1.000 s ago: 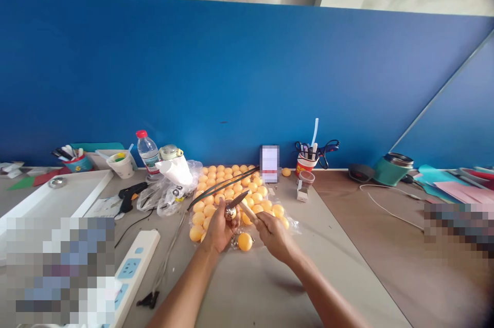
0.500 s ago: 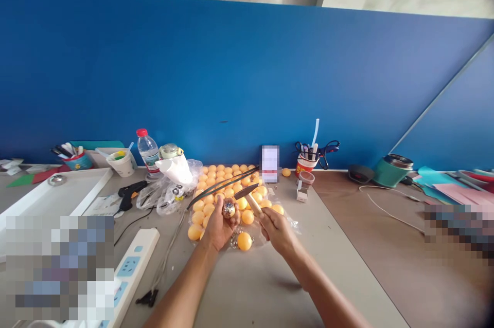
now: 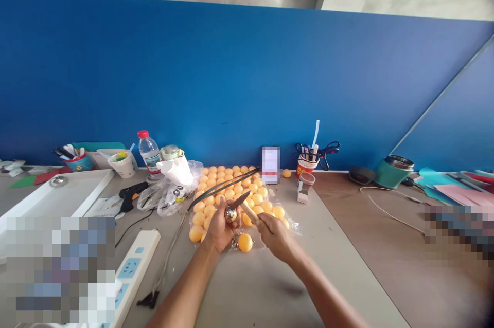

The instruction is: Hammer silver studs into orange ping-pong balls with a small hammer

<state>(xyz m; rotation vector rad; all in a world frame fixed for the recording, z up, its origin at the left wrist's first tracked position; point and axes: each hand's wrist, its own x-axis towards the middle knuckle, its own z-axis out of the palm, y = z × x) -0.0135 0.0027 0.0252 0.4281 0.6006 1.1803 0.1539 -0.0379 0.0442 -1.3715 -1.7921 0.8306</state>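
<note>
My left hand (image 3: 219,228) is closed around a small ball (image 3: 230,215) covered with shiny silver bits. In my right hand (image 3: 278,235) is the wooden handle of a hammer (image 3: 250,213). Its dark, elongated head lies right over the upper edge of the ball; I cannot tell whether they touch. Just below the hands an orange ball (image 3: 245,242) sits on the table, with small shiny metal pieces (image 3: 234,242) beside it. Behind the hands, rows of orange balls (image 3: 210,183) rest on clear plastic, with a dark strap (image 3: 219,187) lying across them.
To the left are a power strip (image 3: 133,266), a glue gun (image 3: 129,197), a water bottle (image 3: 150,153) and a crumpled plastic bag (image 3: 170,197). A phone (image 3: 270,165) leans at the back. Right of it stand a cup of pens (image 3: 306,165) and a small box (image 3: 302,195).
The hammer has moved left and slightly down, bringing its head over the ball in my left hand. My left hand stays in about the same place, still around the ball.
</note>
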